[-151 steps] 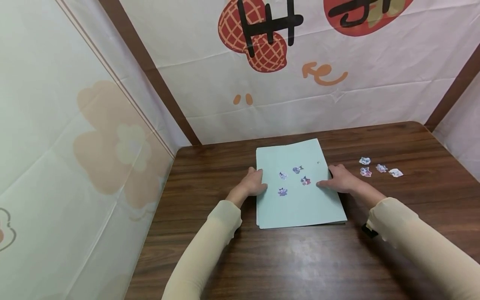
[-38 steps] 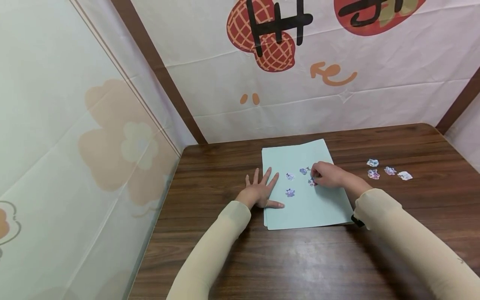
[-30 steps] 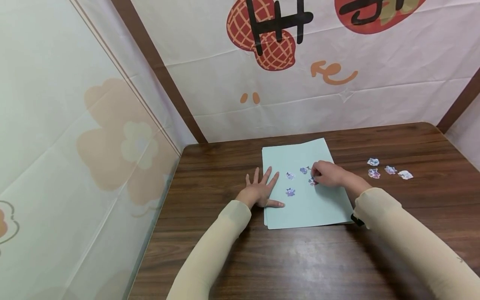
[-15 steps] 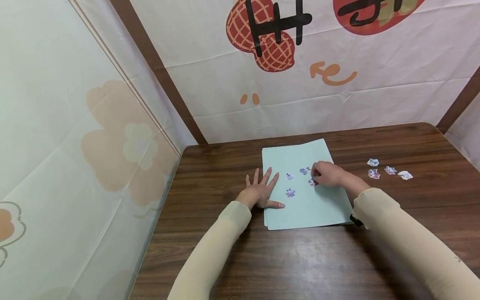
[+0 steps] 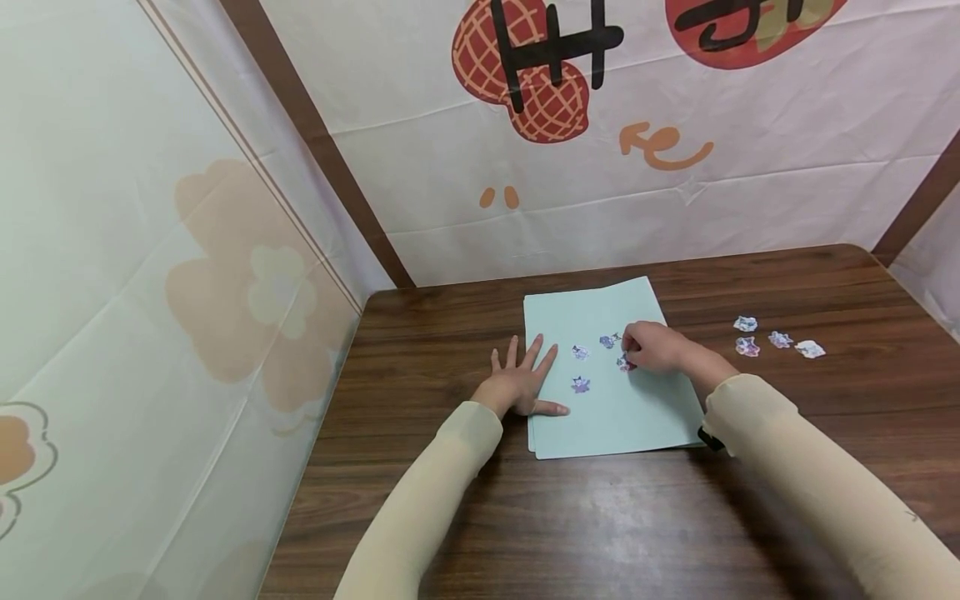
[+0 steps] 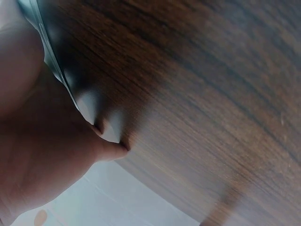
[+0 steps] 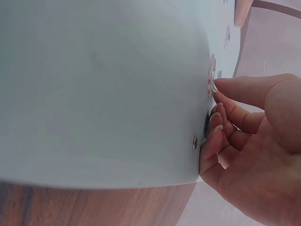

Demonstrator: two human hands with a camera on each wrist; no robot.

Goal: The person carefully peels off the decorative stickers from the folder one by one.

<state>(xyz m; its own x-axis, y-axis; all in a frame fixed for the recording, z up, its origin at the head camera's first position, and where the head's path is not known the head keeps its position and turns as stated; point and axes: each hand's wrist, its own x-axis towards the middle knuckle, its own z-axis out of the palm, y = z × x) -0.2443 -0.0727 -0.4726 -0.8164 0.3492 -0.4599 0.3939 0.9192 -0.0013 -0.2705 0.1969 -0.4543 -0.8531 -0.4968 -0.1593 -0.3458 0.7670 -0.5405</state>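
Note:
A stack of pale green paper sheets (image 5: 622,417) lies on the table. My left hand (image 5: 517,385) rests on its left edge, fingers spread. Over the right half of the top sheet, my right hand (image 5: 657,347) has curled fingers, with thumb and forefinger pinching the edge of a red and purple cartoon sticker (image 5: 622,364). In the right wrist view that sticker (image 7: 211,75) sits at the thumb tip. Beside it are a bluish sticker (image 5: 609,342), a whitish one (image 5: 581,352) and a purple one (image 5: 581,385). The left wrist view shows the left hand (image 6: 42,155) at the paper's edge.
Several more stickers (image 5: 747,347) lie on the brown wooden table (image 5: 450,500), right of the paper. A small dark oval mark (image 7: 195,142) shows on the sheet. Printed cloth walls (image 5: 442,150) stand behind and to the left. A black object (image 5: 711,440) is under the right sleeve.
Five seconds ago both hands were at the paper's sides. Since then the left has spread over the edge and the right has moved onto the sticker. Over the last second both stay still.

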